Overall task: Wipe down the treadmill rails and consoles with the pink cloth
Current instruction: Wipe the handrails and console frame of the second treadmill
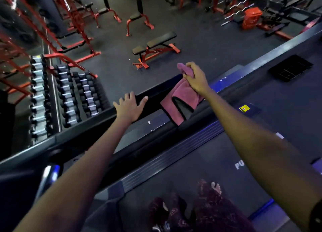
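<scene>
Two hands: left [129, 106] flat on smooth black rail [156, 94], right [196, 78] bunching plush pink cloth [181, 99].

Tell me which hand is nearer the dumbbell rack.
Left. The left hand rests on the black rail just right of the dumbbell rack; the right hand, gripping the pink cloth, is farther right.
</scene>
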Demonstrator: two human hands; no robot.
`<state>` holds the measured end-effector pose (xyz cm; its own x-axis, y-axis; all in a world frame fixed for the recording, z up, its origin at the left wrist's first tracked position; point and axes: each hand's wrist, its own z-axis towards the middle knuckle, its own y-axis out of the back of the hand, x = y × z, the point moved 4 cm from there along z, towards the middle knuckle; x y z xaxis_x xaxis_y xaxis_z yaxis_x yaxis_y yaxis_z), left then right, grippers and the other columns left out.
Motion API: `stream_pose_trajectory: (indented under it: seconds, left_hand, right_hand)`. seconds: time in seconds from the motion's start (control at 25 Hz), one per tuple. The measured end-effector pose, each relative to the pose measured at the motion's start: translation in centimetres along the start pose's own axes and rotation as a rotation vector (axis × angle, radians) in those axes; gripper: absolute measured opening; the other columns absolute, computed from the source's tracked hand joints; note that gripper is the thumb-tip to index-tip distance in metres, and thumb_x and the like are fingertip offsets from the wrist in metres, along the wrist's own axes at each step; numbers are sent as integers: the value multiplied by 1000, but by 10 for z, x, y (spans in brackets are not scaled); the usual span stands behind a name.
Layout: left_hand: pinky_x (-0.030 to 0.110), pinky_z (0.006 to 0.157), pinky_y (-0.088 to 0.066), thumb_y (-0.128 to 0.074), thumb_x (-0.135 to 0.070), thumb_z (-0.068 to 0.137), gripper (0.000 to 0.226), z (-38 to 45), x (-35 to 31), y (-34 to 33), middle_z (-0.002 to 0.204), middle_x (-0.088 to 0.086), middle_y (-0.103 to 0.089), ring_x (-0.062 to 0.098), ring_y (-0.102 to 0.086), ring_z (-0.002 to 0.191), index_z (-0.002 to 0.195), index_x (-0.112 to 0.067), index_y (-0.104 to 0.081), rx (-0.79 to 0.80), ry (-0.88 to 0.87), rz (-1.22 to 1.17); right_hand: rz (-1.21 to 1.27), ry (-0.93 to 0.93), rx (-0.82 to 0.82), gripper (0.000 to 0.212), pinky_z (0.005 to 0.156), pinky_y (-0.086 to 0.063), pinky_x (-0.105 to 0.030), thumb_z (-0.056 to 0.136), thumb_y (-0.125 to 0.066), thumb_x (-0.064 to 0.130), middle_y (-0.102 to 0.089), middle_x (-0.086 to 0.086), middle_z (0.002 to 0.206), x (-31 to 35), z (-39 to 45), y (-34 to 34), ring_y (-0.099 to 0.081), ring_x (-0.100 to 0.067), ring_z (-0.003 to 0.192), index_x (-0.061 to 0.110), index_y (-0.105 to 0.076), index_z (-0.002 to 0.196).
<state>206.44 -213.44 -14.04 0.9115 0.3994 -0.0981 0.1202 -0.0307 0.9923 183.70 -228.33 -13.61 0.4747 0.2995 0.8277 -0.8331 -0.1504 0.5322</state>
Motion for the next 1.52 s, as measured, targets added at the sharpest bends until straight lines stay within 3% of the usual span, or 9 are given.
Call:
stream_pose_trajectory:
  seconds: [0.08, 0.2, 0.28, 0.56, 0.76, 0.88, 1.08, 1.32, 1.52]
  left_hand:
    - [56, 105, -22, -29, -58, 93, 64, 14, -25, 3, 140, 15, -39, 38, -39, 128, 135, -11, -36, 25, 15, -76]
    - [52, 105, -24, -29, -49, 97, 54, 41, -88, 0, 140, 14, -40, 34, -39, 129, 135, -11, -37, 41, -106, -102]
    - [49, 105, -25, -28, -45, 99, 51, 55, -126, -7, 142, 13, -39, 32, -38, 130, 137, -13, -36, 63, -154, -94]
    - [43, 98, -34, -29, -42, 99, 46, 64, -152, -18, 138, 4, -47, 29, -46, 122, 137, -19, -40, -95, -137, 28]
    - [40, 96, -35, -29, -45, 98, 46, 65, -154, -23, 134, 0, -51, 27, -51, 118, 137, -23, -41, -131, -121, 24]
    - [39, 96, -36, -14, -56, 89, 63, 66, -153, -24, 132, -1, -53, 26, -52, 116, 136, -25, -43, -158, -110, 16]
    - [38, 94, -37, -11, -55, 87, 65, 66, -155, -23, 128, -1, -56, 25, -55, 112, 133, -26, -46, -186, -95, 25]
    - [38, 94, -37, -17, -54, 88, 61, 66, -157, -21, 128, -4, -56, 23, -54, 114, 130, -24, -50, -199, -66, 8]
    - [36, 98, -30, -12, -58, 85, 68, 64, -160, -20, 134, -5, -53, 20, -48, 122, 132, -24, -49, -193, 22, 2]
  right_hand:
    - [211, -72, -65, 35, 94, -42, -23, 84, -64, 15, -55, -12, 112, -26, -5, 2, -54, -18, 103, 1, -58, 116]
    - [468, -249, -51, 29, 78, -47, -13, 88, -62, 13, -56, -5, 103, -43, -9, 6, -54, -13, 95, -3, -60, 112]
    - [597, -239, -16, 25, 75, -45, -10, 91, -56, 6, -59, -6, 102, -46, -3, 5, -55, -13, 93, -5, -58, 114]
    - [909, -369, 199, 33, 96, -43, -24, 95, -46, 3, -57, -4, 122, -79, -6, -18, -53, -13, 112, 8, -48, 128]
    - [955, -302, 205, 35, 99, -41, -17, 94, -47, 1, -55, 0, 132, -75, 6, -10, -53, -2, 113, 14, -52, 126]
    - [1066, -245, 203, 36, 102, -38, -17, 95, -41, -3, -53, 1, 132, -73, 10, -12, -51, -4, 119, 11, -49, 128]
    - [1183, -469, 328, 39, 87, -48, -15, 96, -36, -1, -48, -6, 137, -88, -4, -34, -55, -7, 109, 16, -46, 129]
    - [1111, -323, 352, 35, 101, -40, -21, 95, -43, 1, -58, 7, 123, -77, 31, -10, -54, -2, 115, 16, -53, 125]
    - [1088, -523, 527, 47, 92, -45, -17, 93, -36, -7, -50, -6, 137, -91, 11, -19, -51, -10, 114, 18, -46, 132]
